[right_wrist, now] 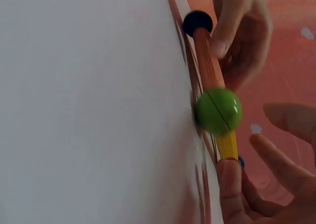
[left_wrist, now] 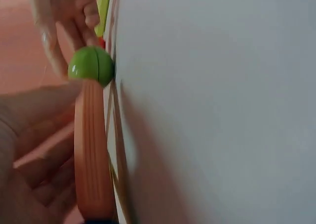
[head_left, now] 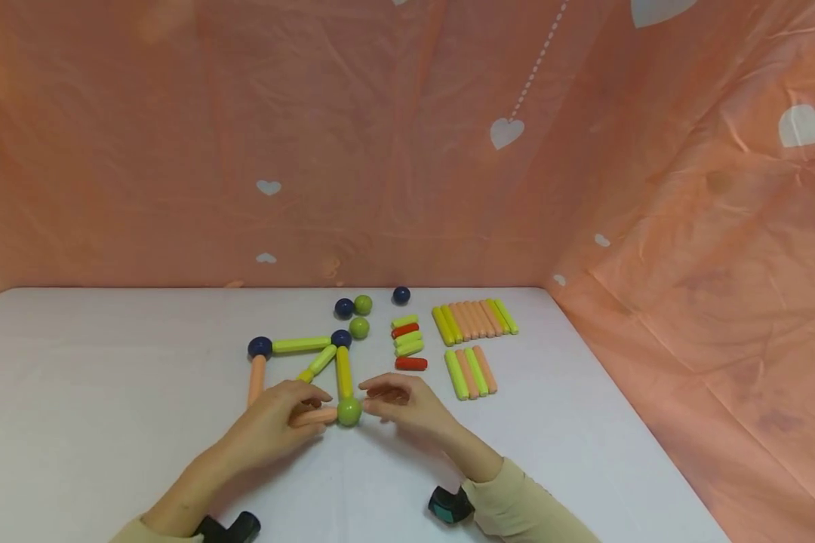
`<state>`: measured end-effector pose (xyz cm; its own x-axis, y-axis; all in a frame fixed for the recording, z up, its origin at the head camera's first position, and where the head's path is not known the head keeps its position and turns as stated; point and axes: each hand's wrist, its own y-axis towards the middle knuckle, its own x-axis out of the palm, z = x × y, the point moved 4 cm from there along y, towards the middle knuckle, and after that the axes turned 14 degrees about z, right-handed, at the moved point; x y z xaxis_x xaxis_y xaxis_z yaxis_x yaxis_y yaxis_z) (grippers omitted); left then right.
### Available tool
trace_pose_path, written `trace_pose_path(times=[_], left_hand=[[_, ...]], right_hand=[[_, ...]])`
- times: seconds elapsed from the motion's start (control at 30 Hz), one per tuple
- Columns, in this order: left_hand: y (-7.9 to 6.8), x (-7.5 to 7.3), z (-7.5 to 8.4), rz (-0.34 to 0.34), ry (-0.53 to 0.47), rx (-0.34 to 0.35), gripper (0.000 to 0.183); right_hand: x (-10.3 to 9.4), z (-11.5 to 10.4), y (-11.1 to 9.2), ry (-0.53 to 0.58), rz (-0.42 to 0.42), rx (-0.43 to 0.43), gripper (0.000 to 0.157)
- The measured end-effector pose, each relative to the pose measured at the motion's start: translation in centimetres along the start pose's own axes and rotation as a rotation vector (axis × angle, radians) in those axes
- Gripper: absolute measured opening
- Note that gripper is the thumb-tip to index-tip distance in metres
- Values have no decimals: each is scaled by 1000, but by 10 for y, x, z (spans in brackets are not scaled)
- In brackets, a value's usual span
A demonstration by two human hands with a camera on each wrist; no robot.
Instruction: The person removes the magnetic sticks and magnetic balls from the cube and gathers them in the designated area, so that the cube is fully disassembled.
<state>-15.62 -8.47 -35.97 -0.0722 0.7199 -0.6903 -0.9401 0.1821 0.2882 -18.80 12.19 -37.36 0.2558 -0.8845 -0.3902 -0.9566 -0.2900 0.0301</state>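
Observation:
My left hand (head_left: 272, 422) holds a peach magnetic-type rod (head_left: 315, 416) between thumb and fingers. One end of this rod meets a green ball (head_left: 349, 411). A yellow rod (head_left: 343, 372) runs from the ball to a dark blue ball (head_left: 341, 338). From there a yellow-green rod (head_left: 302, 345) reaches another dark blue ball (head_left: 260, 347), which joins a second peach rod (head_left: 256, 377). A slanting yellow-green rod (head_left: 322, 360) passes under the left hand, its far end hidden. Beside the green ball, my right hand (head_left: 407, 403) has its fingers spread loosely, gripping nothing.
Several short red and yellow-green rods (head_left: 409, 339) lie right of the frame. Farther right are long rods in a back row (head_left: 475, 320) and a front row (head_left: 471, 372). Loose blue balls (head_left: 344, 308) and green balls (head_left: 359, 327) sit near the back edge.

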Motion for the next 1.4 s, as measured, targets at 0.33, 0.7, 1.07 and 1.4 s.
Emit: trace_pose_path(times=[0.33,0.7,1.07,1.4], left_hand=[[4,8,-3,-58,42,-8,17],[-2,-3,-8,-53,-20,118,18],[-2,-3,-9,-59,-44,107,18],[-1,-4,-8,-72,-81,95,17]], right_hand=[[28,-9,6,-232,-106,-149,35],[39,-14,7,-392,-145,-186,18],[40,-14,5,-387,-154,-181,16],[41,-13,6,-300,-169,-114,31]])
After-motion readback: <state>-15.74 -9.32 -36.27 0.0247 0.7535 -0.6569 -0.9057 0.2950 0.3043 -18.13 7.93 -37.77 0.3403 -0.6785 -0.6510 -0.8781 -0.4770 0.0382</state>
